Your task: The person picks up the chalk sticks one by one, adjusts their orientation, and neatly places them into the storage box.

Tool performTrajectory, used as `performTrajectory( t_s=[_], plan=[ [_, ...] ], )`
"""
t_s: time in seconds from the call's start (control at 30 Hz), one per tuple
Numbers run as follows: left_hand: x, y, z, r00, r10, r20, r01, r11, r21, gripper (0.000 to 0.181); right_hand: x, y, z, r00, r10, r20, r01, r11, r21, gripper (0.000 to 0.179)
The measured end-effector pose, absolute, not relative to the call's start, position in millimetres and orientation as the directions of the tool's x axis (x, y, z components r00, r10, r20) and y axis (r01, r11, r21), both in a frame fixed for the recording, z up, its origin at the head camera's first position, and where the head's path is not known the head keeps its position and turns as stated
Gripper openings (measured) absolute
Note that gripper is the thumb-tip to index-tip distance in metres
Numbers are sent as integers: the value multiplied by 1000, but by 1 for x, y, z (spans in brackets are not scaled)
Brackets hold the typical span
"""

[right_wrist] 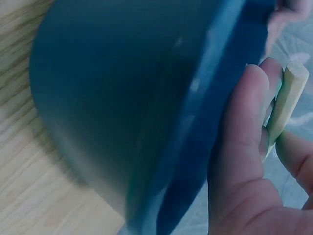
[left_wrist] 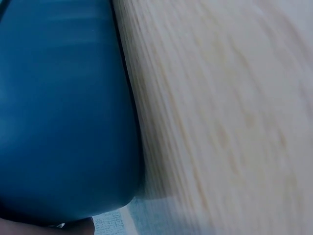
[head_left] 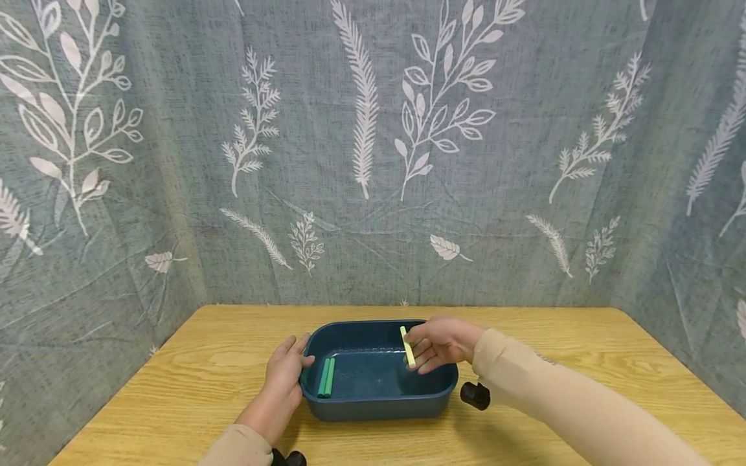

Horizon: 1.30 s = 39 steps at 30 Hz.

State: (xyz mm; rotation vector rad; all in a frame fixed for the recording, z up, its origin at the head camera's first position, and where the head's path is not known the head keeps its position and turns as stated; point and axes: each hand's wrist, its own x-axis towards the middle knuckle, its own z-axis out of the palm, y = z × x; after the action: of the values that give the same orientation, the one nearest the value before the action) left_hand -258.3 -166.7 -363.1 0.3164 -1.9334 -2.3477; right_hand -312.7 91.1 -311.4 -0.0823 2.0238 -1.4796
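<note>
At the left end of the blue bin (head_left: 375, 409) on the worktop (head_left: 233, 340), my left hand (head_left: 282, 367) grips the wall, thumb over the rim and fingers outside, partly open around it, presumably to keep it steady. Inside, the 2 green sticks (head_left: 327, 377) lie close side by side against that end, probably so they stay together. Toward the right, 1 yellow stick (head_left: 410, 353) is raised over the bin, pinched in my right hand (head_left: 443, 343); my other fingers spread loosely, seemingly because something so slim needs only a light hold.
</note>
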Motion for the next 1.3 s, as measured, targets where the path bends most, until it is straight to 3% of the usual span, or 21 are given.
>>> performTrajectory(
  t_s=[0.37, 0.67, 1.07, 1.3],
  plan=[
    [-259, -166, -363, -974, -197, -113, -72, -203, 977, 72, -317, 71, -313, -782, -403, -475, 277, 457, -845, 50],
    [-259, -164, -362, -969, -212, -125, -81, -206, 975, 72, -318, 58, -313, -752, -406, -520, 275, 524, -806, 42],
    [-259, -169, -359, -971, -209, -116, -71, -208, 976, 72, -328, 44, -299, -752, -418, -510, 267, 515, -815, 41],
    [-257, -166, -361, -972, -204, -117, -70, -221, 973, 72, -334, 34, -312, -722, -424, -547, 323, 493, -808, 38]
  ],
)
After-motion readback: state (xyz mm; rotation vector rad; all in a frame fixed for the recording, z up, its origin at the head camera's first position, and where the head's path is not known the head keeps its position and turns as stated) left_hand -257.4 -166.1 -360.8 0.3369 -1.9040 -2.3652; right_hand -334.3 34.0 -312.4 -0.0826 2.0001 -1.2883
